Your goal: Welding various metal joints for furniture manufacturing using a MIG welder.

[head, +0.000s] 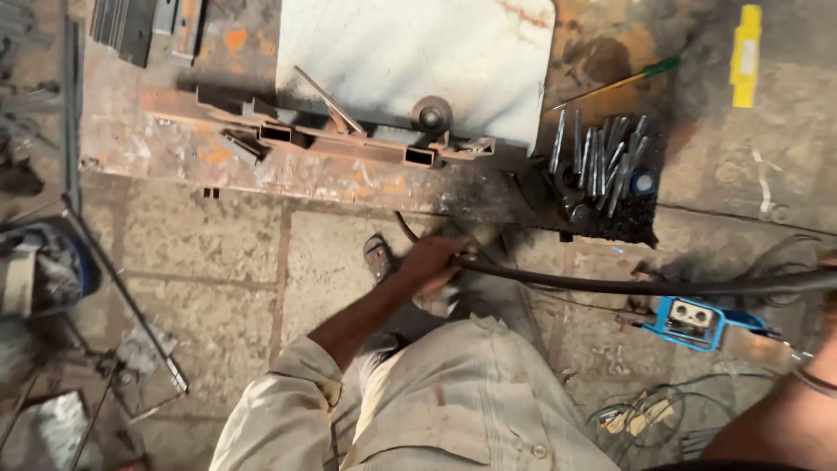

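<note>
Left hand (432, 262): clenched on grinder (471, 237) below the table (174, 166) edge, tool's long axis running right toward the hose (628, 283). Right hand (833, 288): at frame edge, grip state cannot be told. Tubes (349, 144) lie above, well apart.

rusty workbench (157, 157) — steel tubes (349, 144), white sheet (418, 52), rod bundle (602, 161) | stone floor (218, 253) — cables (645, 419)

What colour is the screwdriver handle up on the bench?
Green, on the screwdriver with a yellow shaft; the head view shows it.
</note>
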